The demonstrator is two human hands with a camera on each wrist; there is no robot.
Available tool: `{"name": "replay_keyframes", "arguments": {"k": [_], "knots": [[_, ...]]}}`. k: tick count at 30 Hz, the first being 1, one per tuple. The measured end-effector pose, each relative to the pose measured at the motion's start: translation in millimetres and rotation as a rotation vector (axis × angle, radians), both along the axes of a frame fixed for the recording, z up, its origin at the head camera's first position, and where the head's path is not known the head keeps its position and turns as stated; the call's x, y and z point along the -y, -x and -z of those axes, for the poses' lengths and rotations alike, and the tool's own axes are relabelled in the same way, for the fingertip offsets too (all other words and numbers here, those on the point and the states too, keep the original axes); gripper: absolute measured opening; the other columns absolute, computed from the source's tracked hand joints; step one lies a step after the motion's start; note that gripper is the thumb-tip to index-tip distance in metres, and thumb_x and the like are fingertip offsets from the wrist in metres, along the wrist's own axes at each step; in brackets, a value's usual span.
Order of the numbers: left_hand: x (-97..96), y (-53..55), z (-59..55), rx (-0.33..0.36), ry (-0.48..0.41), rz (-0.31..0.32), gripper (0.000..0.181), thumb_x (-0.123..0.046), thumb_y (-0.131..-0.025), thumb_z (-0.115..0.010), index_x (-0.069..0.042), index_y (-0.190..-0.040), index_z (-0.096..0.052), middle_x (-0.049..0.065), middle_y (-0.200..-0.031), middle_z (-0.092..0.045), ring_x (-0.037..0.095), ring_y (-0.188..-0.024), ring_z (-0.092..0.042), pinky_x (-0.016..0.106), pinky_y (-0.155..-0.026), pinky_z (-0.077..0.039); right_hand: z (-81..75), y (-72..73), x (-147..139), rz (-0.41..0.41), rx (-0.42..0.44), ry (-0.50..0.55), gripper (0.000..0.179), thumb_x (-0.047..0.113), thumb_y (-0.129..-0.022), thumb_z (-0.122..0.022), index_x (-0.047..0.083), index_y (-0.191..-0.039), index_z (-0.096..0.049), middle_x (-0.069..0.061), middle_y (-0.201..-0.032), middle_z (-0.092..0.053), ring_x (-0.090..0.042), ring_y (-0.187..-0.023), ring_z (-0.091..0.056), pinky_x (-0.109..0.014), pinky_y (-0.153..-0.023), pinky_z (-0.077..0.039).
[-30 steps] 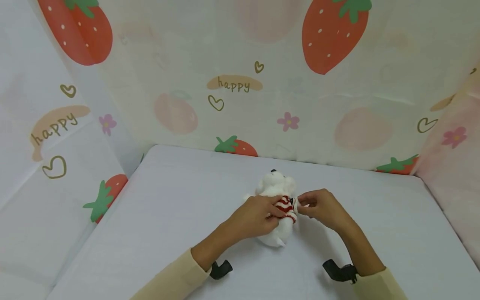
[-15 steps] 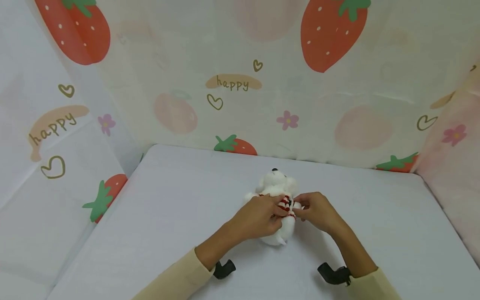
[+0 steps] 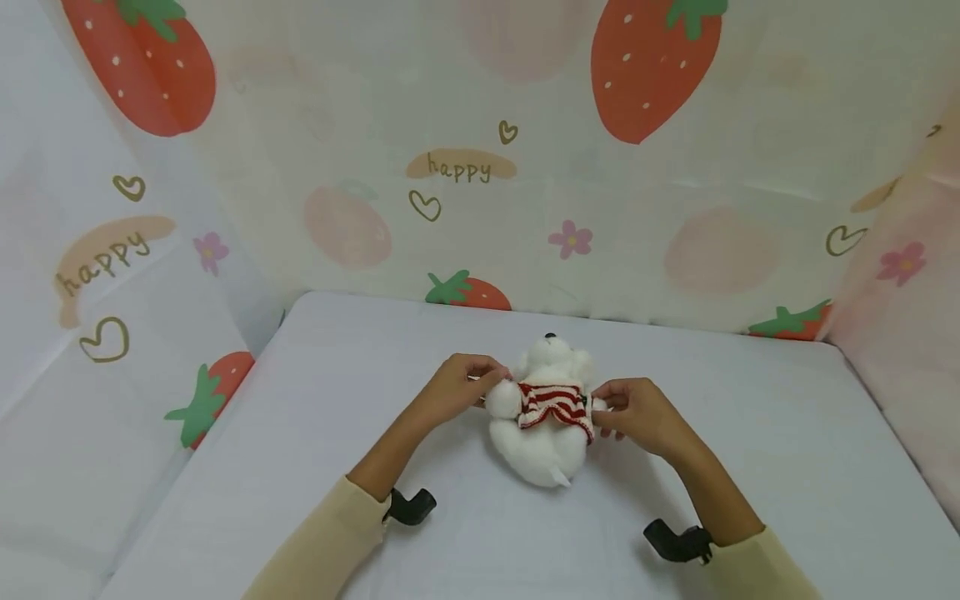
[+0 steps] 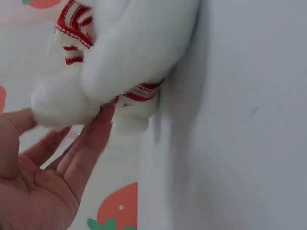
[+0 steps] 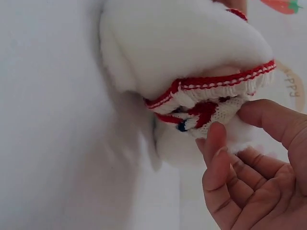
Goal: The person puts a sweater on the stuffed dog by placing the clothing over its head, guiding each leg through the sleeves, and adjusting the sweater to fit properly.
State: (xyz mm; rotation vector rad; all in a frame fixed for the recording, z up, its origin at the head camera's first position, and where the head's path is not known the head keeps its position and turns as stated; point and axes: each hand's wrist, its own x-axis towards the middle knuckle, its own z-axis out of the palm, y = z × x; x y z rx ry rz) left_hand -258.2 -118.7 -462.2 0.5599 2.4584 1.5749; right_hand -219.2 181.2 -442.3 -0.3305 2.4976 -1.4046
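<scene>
A white plush toy (image 3: 534, 457) with a black nose lies on the white table, its head toward the back wall. It wears a small red-and-white striped knit sweater (image 3: 553, 402). My left hand (image 3: 459, 390) holds the toy's round paw (image 4: 64, 100) on its left side, thumb at one side and fingers reaching under toward the sweater's edge. On the other side, my right hand (image 3: 642, 417) pinches the sweater's side between thumb and fingers, around the toy's other arm. A dark blue detail (image 5: 182, 125) shows on the knit there. The toy's underside is hidden.
The white table (image 3: 337, 333) ends at a back wall (image 3: 337, 100) of strawberry-printed cloth, with similar side walls. A black wrist mount sits by the left cuff (image 3: 412, 507), another by the right cuff (image 3: 677, 542).
My left hand has moved off the sweater's middle to the toy's left paw, uncovering the striped back. My right hand stays at the right side, having shifted slightly.
</scene>
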Motion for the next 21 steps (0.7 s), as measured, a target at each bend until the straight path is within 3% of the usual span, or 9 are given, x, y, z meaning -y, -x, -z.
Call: {"name": "replay_keyframes", "arguments": {"k": [2, 4, 7, 14, 21], "knots": [[2.9, -3.2, 1.9, 0.063, -0.044, -0.002, 0.023, -0.032, -0.098, -0.069, -0.012, -0.109, -0.072, 0.006, -0.109, -0.068, 0.018, -0.094, -0.067, 0.036, -0.074, -0.060, 0.5, 1.7, -1, -0.004, 0.010, 0.010, 0.024, 0.008, -0.091, -0.073, -0.005, -0.111, -0.069, -0.009, -0.085, -0.072, -0.029, -0.071, -0.067, -0.040, -0.062, -0.057], [4.7, -7.6, 1.6, 0.063, -0.051, -0.017, 0.028, -0.035, -0.093, -0.075, -0.013, -0.108, -0.069, 0.006, -0.106, -0.065, 0.018, -0.091, -0.068, 0.036, -0.075, -0.060, 0.5, 2.9, -1, -0.006, 0.016, 0.015, 0.025, 0.008, -0.091, -0.072, -0.005, -0.112, -0.068, -0.009, -0.086, -0.072, -0.029, -0.072, -0.067, -0.040, -0.064, -0.058], [5.7, -13.7, -0.6, 0.009, -0.014, -0.040, 0.031, -0.034, -0.088, -0.081, -0.014, -0.107, -0.067, 0.003, -0.102, -0.063, 0.016, -0.086, -0.068, 0.034, -0.075, -0.058, 0.3, 3.7, -2, 0.001, 0.023, 0.016, 0.026, 0.008, -0.091, -0.072, -0.006, -0.113, -0.067, -0.010, -0.089, -0.072, -0.027, -0.074, -0.068, -0.041, -0.067, -0.059], [-2.0, -16.9, -1.7, -0.067, 0.125, 0.011, 0.029, -0.029, -0.086, -0.082, -0.014, -0.110, -0.072, -0.002, -0.101, -0.069, 0.012, -0.082, -0.065, 0.028, -0.071, -0.054, -0.2, 2.2, 0, 0.032, 0.055, 0.025, 0.027, 0.007, -0.090, -0.072, -0.006, -0.113, -0.067, -0.010, -0.092, -0.073, -0.026, -0.077, -0.071, -0.035, -0.072, -0.058], [-13.1, -15.9, 4.4, -0.138, 0.187, 0.015, 0.024, -0.023, -0.084, -0.083, -0.011, -0.103, -0.075, -0.002, -0.094, -0.073, 0.009, -0.081, -0.061, 0.025, -0.069, -0.053, 1.9, 3.1, 4, -0.029, 0.026, 0.015, 0.028, 0.007, -0.092, -0.071, -0.008, -0.115, -0.068, -0.010, -0.084, -0.073, -0.029, -0.073, -0.068, -0.033, -0.060, -0.056]]}}
